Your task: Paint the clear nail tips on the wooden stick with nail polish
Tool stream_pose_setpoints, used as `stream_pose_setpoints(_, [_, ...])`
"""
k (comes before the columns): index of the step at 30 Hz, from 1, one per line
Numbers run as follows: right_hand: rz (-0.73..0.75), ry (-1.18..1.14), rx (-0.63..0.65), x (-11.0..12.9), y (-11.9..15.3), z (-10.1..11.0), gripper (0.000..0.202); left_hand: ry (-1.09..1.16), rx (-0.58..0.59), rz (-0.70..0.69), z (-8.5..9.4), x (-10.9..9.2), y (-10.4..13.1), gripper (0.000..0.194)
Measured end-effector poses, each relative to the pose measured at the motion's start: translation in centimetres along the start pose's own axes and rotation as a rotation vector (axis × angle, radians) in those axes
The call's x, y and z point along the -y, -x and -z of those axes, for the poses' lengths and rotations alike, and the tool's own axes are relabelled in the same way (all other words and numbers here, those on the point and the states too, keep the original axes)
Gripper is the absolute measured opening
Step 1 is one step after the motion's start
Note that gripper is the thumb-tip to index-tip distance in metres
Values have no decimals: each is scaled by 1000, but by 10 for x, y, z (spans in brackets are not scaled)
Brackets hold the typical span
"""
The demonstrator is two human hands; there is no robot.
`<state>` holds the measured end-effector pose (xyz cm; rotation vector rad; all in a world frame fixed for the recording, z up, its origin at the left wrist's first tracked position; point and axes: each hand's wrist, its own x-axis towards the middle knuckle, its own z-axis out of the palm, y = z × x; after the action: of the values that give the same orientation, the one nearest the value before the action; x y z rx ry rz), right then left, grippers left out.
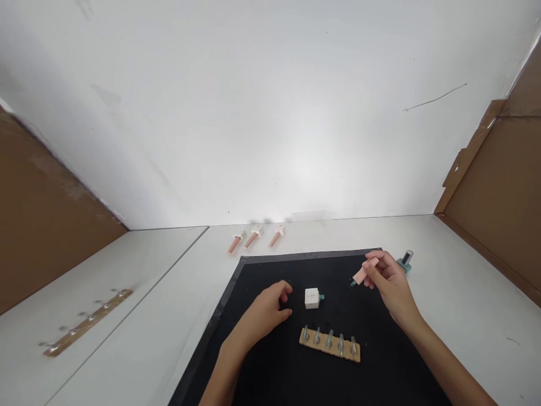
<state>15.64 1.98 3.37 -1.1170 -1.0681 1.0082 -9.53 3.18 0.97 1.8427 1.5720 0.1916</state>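
Note:
Pinched in my right hand (pixel 386 276) is a pink brush cap (pixel 360 276), its dark tip pointing down and left above the black mat (pixel 270 361). My left hand (pixel 270 304) hovers over the mat with fingers curled and apart, holding nothing. Just right of it lies a white square bottle (pixel 311 298) on its side, with a green neck facing right. Below the bottle, a wooden strip (pixel 329 344) bears several nail tips, some greenish. Behind my right hand stands a teal bottle with a silver cap (pixel 407 257), partly hidden.
Three white bottles with pink caps (pixel 276 235) lie behind the mat's back edge. Another wooden strip with clear nail tips (pixel 88 322) rests at the far left. Cardboard walls (pixel 499 186) rise on both sides, and a white wall (pixel 270 113) at the back.

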Motion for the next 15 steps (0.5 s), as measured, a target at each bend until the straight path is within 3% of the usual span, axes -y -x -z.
stream_pose_setpoints(2, [-14, 2, 35, -3, 0, -2, 38, 134, -94, -86, -7, 0, -4, 55])
stream_pose_setpoints(4, [-19, 5, 68, -7, 1, -4, 38, 208, -64, -195, -16, -2, -7, 61])
stream_pose_setpoints(9, [10, 21, 110, -10, 4, -7, 35, 181, -148, -309, -27, -14, -10, 18])
stream_pose_setpoints(15, [131, 82, 104, -5, 13, -8, 21, 454, -150, -360, -18, -29, -3, 15])
